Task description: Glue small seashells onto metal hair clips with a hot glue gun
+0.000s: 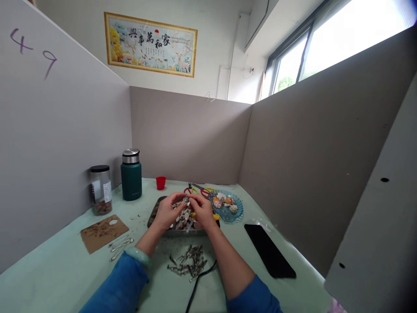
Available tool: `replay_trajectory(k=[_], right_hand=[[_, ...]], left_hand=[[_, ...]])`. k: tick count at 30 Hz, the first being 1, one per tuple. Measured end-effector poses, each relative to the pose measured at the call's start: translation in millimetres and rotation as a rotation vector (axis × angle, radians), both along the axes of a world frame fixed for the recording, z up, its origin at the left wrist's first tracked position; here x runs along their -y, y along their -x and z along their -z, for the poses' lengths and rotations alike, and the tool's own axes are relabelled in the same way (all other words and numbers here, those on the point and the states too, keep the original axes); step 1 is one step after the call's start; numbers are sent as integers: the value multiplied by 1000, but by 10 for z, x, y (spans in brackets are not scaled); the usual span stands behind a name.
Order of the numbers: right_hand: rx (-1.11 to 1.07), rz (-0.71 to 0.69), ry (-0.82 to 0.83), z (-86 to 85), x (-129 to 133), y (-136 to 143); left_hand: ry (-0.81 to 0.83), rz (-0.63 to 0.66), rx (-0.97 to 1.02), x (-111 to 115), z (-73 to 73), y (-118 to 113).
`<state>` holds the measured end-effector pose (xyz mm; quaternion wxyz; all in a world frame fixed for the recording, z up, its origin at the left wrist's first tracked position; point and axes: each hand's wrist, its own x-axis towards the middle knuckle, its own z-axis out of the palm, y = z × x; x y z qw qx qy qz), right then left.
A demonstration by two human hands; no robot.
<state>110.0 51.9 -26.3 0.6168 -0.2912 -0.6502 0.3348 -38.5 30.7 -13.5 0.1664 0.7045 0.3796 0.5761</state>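
On the pale green table (65, 269), left hand (167, 211) and right hand (203, 211) pinch one small shell (185, 201) together above the shallow metal tray (153, 215), steadying it.

Pale green table (65, 265), metal tray (182, 229) at centre, blue glass dish (239, 212) right of it, green flask (131, 176) and jar (100, 190) at left, black phone (269, 251) lower right, metal clips (188, 260) in front.

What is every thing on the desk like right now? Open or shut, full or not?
Left hand: pinching a small piece over the tray.
Right hand: pinching the same piece.
Tray: holds shells.
Green flask: upright, lid on.
Jar: lid on, only the bottom filled.
Red cup: upright.
Blue dish: holds shells.
Scissors: lying flat; open or shut unclear.
Phone: screen dark.
Metal clips: in a loose heap.
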Motion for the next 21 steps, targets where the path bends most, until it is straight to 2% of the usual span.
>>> replay_trajectory(k=[3,5,10,14,21], right_hand=[[10,40,-54,2,3,5],[22,71,-84,13,-1,10],[118,158,-208,-6,43,5],[136,168,-266,-56,109,-4],[114,167,-231,-34,111,17]], left_hand=[[25,-22,25,16,-15,-4],[104,-10,75,20,-21,-11],[370,199,299,32,-42,-54],[393,240,397,66,-77,-68],[382,227,377,96,-86,-52]])
